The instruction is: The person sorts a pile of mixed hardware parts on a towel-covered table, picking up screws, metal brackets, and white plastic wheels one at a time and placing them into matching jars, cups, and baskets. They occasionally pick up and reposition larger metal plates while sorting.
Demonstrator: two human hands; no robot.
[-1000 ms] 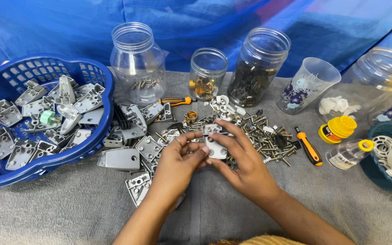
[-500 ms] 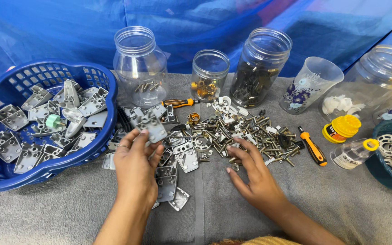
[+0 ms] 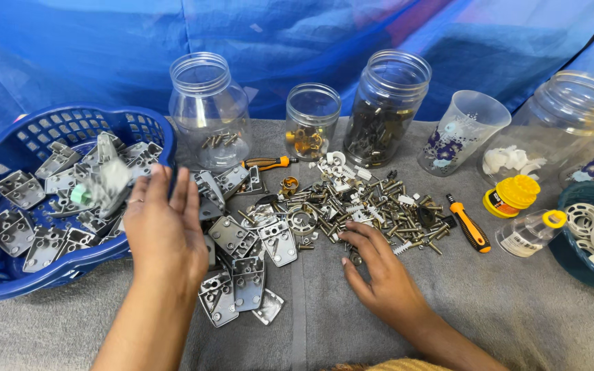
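Two hands are shown: the left hand point(image 3: 166, 227) is spread open beside the blue basket point(image 3: 8, 275), above which a blurred metal hinge plate point(image 3: 108, 180) is seen; the right hand point(image 3: 379, 271), fingers apart, rests on loose screws point(image 3: 386, 206). The plate is judged stiff, heavy, best gripped by its edges.
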